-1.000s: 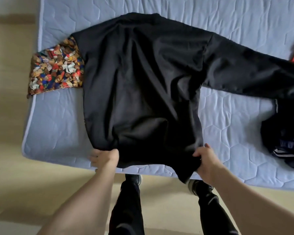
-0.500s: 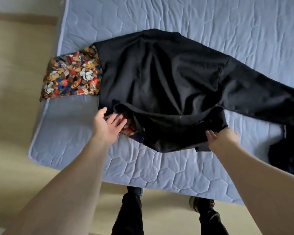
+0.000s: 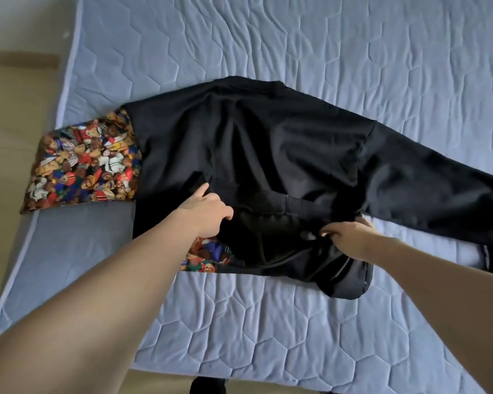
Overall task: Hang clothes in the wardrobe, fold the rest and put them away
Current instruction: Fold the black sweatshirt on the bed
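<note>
A black long-sleeved sweatshirt (image 3: pixel 268 143) lies spread on the pale blue quilted mattress (image 3: pixel 353 52), its lower hem turned up over the body so the ribbed band shows. One sleeve, in a multicoloured teddy-bear print (image 3: pixel 83 169), reaches to the mattress's left edge; the black sleeve (image 3: pixel 439 194) runs off to the right. The left hand (image 3: pixel 208 209) rests on the folded part, index finger stretched out, the other fingers curled into the cloth. The right hand (image 3: pixel 350 237) is closed around a bunch of black fabric at the fold's right end.
</note>
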A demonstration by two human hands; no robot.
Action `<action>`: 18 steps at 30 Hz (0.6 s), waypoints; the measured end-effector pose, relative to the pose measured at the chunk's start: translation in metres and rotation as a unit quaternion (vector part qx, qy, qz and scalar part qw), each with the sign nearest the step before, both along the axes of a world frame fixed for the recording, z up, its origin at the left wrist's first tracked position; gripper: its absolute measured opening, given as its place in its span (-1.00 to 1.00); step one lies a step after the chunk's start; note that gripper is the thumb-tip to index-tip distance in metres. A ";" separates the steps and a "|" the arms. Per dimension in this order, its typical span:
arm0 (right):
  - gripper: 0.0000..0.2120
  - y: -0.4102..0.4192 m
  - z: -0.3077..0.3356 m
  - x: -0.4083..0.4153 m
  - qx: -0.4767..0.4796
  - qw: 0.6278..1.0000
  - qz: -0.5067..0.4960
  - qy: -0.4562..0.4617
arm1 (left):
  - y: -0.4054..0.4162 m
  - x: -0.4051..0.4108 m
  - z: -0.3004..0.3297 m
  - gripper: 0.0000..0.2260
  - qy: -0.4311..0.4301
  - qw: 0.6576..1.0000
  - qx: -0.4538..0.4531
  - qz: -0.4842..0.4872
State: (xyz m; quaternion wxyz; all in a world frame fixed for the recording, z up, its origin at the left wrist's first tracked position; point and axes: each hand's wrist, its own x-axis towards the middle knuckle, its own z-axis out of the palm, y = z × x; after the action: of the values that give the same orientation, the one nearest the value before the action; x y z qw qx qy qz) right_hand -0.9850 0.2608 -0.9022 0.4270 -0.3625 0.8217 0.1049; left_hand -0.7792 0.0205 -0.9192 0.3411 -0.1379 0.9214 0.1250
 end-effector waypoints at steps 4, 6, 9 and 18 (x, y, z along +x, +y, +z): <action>-0.58 -0.002 -0.011 -0.026 0.114 0.982 0.145 0.048 | -0.008 -0.007 -0.012 -0.50 -0.085 0.991 -0.046 -0.093; -0.47 0.004 -0.013 -0.034 0.165 0.957 0.231 0.053 | -0.009 -0.012 -0.011 -0.60 -0.122 0.978 -0.074 -0.153; -0.48 0.007 -0.004 -0.045 0.222 0.932 0.276 0.076 | -0.019 -0.017 -0.003 -0.68 -0.145 0.968 -0.105 -0.177; -0.90 0.016 0.008 -0.091 0.027 0.982 -0.116 0.149 | -0.068 -0.008 0.016 -0.68 -0.132 0.929 -0.249 0.240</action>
State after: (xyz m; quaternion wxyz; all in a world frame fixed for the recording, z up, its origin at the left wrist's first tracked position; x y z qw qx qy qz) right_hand -1.0764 0.2765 -0.8941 0.3187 -0.2336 0.9094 0.1300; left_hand -0.7876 -0.0479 -0.9033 0.3742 -0.4507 0.8090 -0.0494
